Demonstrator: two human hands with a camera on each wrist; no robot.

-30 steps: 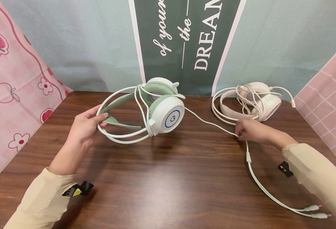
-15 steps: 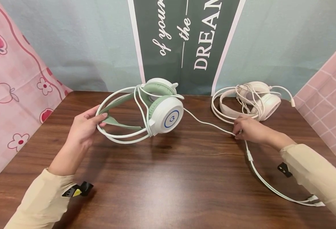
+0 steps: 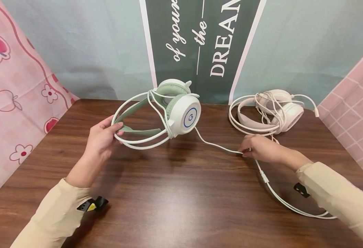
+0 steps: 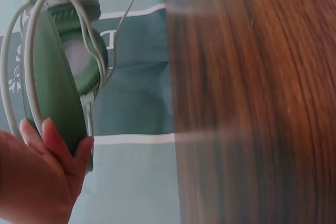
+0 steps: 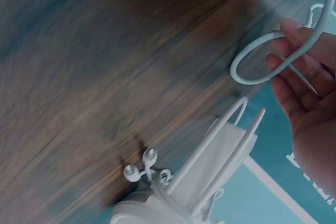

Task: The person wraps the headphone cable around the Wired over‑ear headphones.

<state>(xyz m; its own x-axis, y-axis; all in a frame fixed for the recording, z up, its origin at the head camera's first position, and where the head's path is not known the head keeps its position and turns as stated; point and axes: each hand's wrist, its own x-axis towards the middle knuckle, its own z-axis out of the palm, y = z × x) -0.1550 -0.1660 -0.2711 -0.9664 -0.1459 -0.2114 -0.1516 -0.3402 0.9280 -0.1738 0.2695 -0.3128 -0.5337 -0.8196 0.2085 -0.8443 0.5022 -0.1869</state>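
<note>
At the left of the head view, my left hand [image 3: 99,141] grips the headband end of a white and green headset [image 3: 184,115]. The headset is held sideways above the table, its ear cups pointing right and its cord wrapped round them. In the left wrist view, fingers and thumb close on the white hoops and green inner band [image 4: 55,77]. A white cable [image 3: 213,144] runs from the headset to my right hand [image 3: 265,148], which pinches it. Beyond that hand the cable passes a splitter [image 3: 264,176] and forks, its ends hidden by the sleeve. The right wrist view shows a cable loop [image 5: 239,72] at the fingertips.
A second headset [image 3: 288,115], pale pinkish white with its cord wound round it, lies at the back right, just behind my right hand. Its microphone boom [image 3: 309,100] sticks out to the right. Cloth hangs behind and on both sides of the wooden table [image 3: 181,199].
My right hand has moved left and toward me with the cable, dragging the splitter and forked ends along. My left hand has shifted the headset slightly right and up.
</note>
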